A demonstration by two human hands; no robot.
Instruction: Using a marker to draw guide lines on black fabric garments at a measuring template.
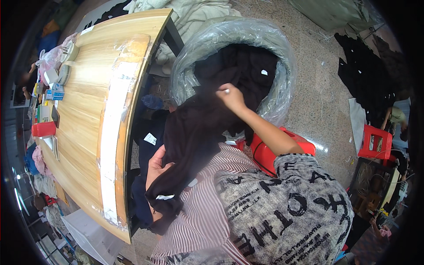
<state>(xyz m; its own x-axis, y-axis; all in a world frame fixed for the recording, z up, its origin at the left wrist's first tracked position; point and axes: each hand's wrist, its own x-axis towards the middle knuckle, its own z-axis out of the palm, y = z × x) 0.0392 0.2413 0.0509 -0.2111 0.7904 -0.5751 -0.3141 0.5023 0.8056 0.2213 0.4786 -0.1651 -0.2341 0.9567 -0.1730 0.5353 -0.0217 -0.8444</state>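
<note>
A dark brown-black knit garment (190, 132) stretches across my lap, with a white label near its lower end. My left hand (157, 167) grips it near the table edge, the thumb over the cloth and the other fingers partly hidden. Farther out, my right hand (232, 98) is closed on the garment's far part, which is blurred. A small white bit shows at its fingers, too small to name. Beyond that hand, a large round container lined with clear plastic (282, 48) holds more dark garments (260, 81), one with a white tag.
A wooden table (84, 110) stands at my left, with a taped white strip (115, 145) along its edge. A red stool (296, 143) is beside me, another red stool (375, 141) farther right. Dark cloth (366, 75) lies on the floor; pale fabric (194, 15) is piled behind the table.
</note>
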